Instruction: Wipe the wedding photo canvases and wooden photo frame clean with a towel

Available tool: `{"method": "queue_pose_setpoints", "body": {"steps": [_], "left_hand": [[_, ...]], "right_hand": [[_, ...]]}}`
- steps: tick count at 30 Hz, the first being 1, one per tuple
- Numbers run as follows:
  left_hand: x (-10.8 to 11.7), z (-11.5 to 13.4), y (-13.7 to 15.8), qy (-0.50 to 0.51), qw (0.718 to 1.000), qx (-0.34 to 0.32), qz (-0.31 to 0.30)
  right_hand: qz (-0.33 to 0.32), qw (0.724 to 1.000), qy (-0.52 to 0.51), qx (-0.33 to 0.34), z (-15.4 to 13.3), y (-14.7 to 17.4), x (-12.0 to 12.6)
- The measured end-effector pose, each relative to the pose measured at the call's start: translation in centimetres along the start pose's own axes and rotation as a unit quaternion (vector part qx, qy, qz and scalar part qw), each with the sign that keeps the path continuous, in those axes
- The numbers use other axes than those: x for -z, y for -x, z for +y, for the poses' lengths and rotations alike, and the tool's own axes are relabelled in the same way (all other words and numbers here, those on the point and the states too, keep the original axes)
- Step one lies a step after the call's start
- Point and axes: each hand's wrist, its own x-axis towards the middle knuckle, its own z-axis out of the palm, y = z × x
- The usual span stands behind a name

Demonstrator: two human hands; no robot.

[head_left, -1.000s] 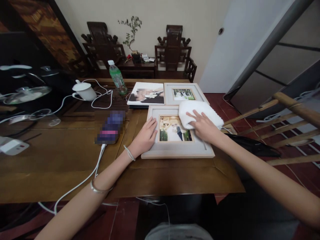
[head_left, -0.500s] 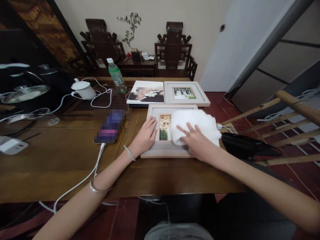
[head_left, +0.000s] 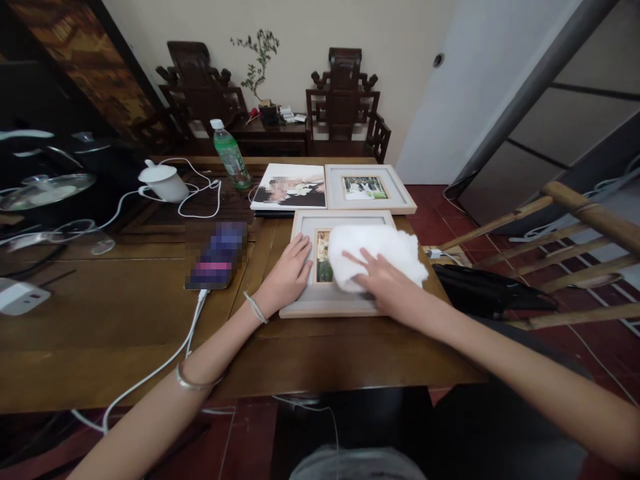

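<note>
A light wooden picture frame (head_left: 320, 311) with a grey-white mat lies face up near the table's edge. My left hand (head_left: 286, 275) rests flat on its left side, fingers stretched out and holding nothing. On the right part of the frame, a fluffy white cloth (head_left: 395, 247) covers some of the small photo (head_left: 323, 257). My right hand (head_left: 385, 280) presses down on the cloth with its fingers spread, not wrapped round it. The frame's right side is mostly hidden under the cloth and my right hand.
Behind lie a second framed photo (head_left: 367, 188) and a photo-covered album (head_left: 290, 187). To the left are a phone (head_left: 217, 257) on a white cable, a green bottle (head_left: 231, 155), a lidded white cup (head_left: 164, 181) and a glass (head_left: 83, 235). A bamboo chair (head_left: 590, 213) stands at right.
My right hand and the white cloth have slid left across the frame, covering more of the photo. My left hand stays on the frame's left side. The view has shifted slightly.
</note>
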Motion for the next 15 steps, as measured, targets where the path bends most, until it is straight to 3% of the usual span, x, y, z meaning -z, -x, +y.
{"method": "queue_pose_setpoints", "body": {"steps": [4,7,11,15], "left_hand": [[0.0,-0.1,0.0,0.006,1.000,0.001,-0.001],[0.0,-0.2,0.0,0.008,1.000,-0.001,0.004],[0.0,-0.2,0.0,0.005,1.000,-0.002,0.007],[-0.1,-0.2,0.1,0.005,1.000,-0.003,0.016]], "right_hand": [[0.090,0.992,0.056,-0.067,4.9,-4.2,0.5],[0.121,0.984,0.093,-0.097,6.6,-6.5,0.6],[0.071,0.986,0.121,-0.090,5.5,-7.3,-0.6],[0.018,0.989,0.125,-0.077,2.3,-4.6,-0.8]]}}
